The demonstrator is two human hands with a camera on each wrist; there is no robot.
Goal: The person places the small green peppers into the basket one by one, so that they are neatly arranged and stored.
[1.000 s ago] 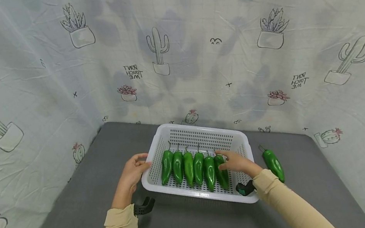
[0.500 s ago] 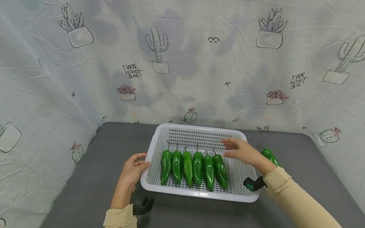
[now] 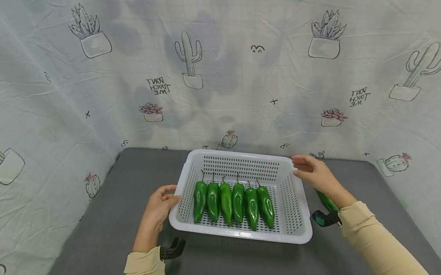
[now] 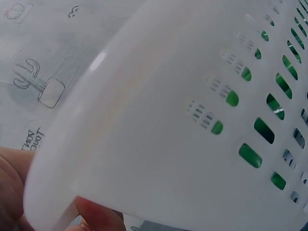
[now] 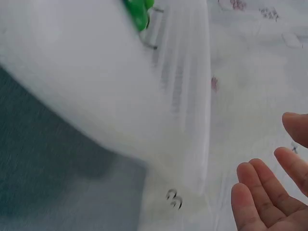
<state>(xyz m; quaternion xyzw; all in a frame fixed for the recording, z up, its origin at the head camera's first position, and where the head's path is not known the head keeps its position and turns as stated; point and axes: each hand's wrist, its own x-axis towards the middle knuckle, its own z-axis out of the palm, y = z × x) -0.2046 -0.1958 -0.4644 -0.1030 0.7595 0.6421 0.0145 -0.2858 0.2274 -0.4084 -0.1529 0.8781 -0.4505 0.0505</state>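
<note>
A white plastic basket (image 3: pixel 242 235) with slotted sides stands on the table. Inside it several green chili peppers (image 3: pixel 252 209) lie side by side, stems pointing to the far wall. My left hand (image 3: pixel 160 209) grips the basket's left rim; in the left wrist view a finger shows beneath the rim's edge. Just past the right rim, my right hand (image 3: pixel 320 178) is in the air with loosely extended fingers, holding nothing. Partly hidden under that wrist, one more green chili pepper (image 3: pixel 327 201) lies on the table, right of the basket.
The grey table (image 3: pixel 231 274) extends around the basket. A pale curtain (image 3: pixel 229 80) with printed cacti and potted plants hangs behind it and along both sides. Black wrist mounts (image 3: pixel 172 248) sit on both wrists, the right one close to the basket's right side.
My right hand has left the rightmost pepper in the basket, moving right across the rim towards the loose pepper. My left hand stays at the left rim.
</note>
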